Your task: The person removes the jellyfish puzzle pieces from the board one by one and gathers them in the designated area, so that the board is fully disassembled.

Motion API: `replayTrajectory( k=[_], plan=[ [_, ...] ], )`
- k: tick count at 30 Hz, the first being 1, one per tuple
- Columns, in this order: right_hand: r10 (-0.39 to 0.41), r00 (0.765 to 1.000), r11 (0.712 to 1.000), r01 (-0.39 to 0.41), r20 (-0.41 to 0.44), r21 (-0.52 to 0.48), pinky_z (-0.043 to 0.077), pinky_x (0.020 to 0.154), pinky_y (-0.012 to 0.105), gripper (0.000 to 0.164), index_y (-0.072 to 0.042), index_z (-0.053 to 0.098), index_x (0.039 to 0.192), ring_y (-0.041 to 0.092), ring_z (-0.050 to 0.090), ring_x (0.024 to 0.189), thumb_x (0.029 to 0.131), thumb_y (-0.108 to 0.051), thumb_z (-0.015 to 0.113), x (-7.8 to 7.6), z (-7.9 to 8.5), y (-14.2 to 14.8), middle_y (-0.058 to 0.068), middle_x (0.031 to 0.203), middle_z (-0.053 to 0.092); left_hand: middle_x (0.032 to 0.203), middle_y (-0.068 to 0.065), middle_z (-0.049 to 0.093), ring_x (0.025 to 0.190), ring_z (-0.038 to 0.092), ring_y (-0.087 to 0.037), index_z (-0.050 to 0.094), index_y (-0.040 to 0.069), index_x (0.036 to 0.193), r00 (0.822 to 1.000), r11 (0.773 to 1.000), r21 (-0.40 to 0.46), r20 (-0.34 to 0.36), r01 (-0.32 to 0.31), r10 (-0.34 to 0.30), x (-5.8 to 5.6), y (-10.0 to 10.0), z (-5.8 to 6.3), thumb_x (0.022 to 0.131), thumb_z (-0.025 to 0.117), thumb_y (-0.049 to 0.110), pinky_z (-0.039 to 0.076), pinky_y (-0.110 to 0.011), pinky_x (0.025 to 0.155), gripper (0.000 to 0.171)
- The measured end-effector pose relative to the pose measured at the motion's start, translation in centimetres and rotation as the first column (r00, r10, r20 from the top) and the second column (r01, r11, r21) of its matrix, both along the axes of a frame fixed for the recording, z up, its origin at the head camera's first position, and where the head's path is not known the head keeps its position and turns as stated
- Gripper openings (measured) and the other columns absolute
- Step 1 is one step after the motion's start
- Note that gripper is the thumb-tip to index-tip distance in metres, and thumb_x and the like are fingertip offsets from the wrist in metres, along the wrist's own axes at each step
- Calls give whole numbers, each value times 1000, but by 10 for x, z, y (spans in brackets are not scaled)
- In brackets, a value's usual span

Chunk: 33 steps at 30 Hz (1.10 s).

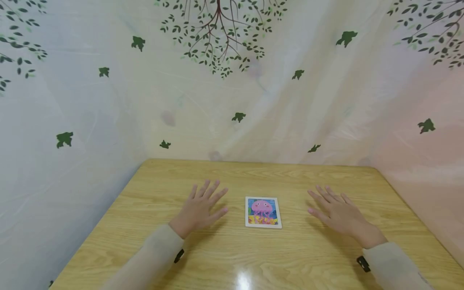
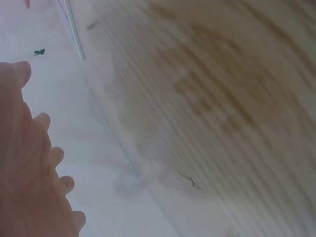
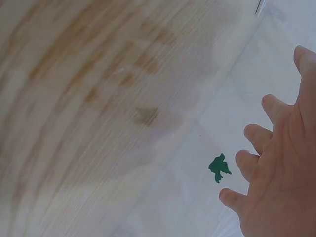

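1. Nearest the camera, a pale left sleeve (image 1: 150, 255) and a pale right sleeve (image 1: 393, 262) come in over the near part of the table (image 1: 224, 257). A small black piece sits under each cuff: one at the left cuff (image 1: 179, 255), one at the right (image 1: 363, 264).
2. The left hand (image 1: 198, 211) reaches forward, back upward, its fingers straight and spread wide, the thumb pointing toward the middle. It holds nothing.
3. The right hand (image 1: 342, 217) mirrors it, fingers also straight and spread, thumb turned inward, and it too holds nothing. A shadow falls on the table beside each hand.
4. The picture (image 1: 263, 212) lies flat on the table between the two hands, touched by neither, a little closer to the left one. It has a white border and shows a pink jellyfish with a smiling face on blue, with yellow and other colours along the bottom.
5. The table is wood-grained, with a bright glare spot at its near side. Both wrist views show its grain blurred.
6. Behind and at both sides hangs a pale cloth (image 1: 203, 117), printed with leafy branches (image 1: 219, 28) along the top and scattered dark green shapes, one of them (image 1: 239, 117) above the table's far edge.
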State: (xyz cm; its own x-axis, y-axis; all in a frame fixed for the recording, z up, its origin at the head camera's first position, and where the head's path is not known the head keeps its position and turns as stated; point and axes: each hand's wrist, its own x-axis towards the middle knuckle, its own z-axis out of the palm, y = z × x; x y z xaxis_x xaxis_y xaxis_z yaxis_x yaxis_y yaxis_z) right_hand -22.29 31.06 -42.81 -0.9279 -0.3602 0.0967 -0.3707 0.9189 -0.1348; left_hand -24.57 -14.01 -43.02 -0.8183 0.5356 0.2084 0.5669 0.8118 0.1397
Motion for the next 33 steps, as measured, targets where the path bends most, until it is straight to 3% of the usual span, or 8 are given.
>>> replayTrajectory(
  k=[6, 15, 26, 33],
  plan=[
    [0, 1000, 1000, 0, 2, -2, 16, 113, 80, 73, -13, 40, 161, 52, 24, 150, 105, -59, 48, 1, -1, -3, 24, 165, 30, 171, -12, 23, 157, 16, -40, 32, 22, 165, 995, 997, -69, 90, 39, -33, -1, 14, 0, 106, 41, 60, 12, -68, 123, 70],
    [-2, 1000, 1000, 3, 15, -21, 18, 113, 79, 73, -12, 42, 159, 52, 26, 150, 104, -59, 50, 1, -2, -9, 24, 164, 33, 171, -10, 25, 157, 18, -37, 35, 25, 163, 972, 982, -70, 169, 175, -161, -2, 37, 0, 109, 43, 51, 18, -62, 124, 61],
    [25, 1000, 1000, -25, 11, -17, 21, 114, 77, 71, -11, 46, 157, 51, 30, 149, 104, -58, 52, -2, -2, -16, 22, 163, 36, 170, -9, 27, 157, 21, -33, 34, 24, 164, 942, 938, -160, 193, 306, -274, -5, 68, 0, 111, 46, 44, 22, -51, 126, 58],
    [51, 999, 998, -50, 10, -35, 22, 114, 77, 69, -9, 48, 156, 50, 32, 148, 105, -56, 51, -4, -2, -21, 23, 161, 39, 163, -7, 41, 152, 36, -28, 44, 20, 159, 926, 903, -223, 176, 367, -333, -8, 86, 2, 110, 50, 39, 29, -42, 125, 53]
  ],
)
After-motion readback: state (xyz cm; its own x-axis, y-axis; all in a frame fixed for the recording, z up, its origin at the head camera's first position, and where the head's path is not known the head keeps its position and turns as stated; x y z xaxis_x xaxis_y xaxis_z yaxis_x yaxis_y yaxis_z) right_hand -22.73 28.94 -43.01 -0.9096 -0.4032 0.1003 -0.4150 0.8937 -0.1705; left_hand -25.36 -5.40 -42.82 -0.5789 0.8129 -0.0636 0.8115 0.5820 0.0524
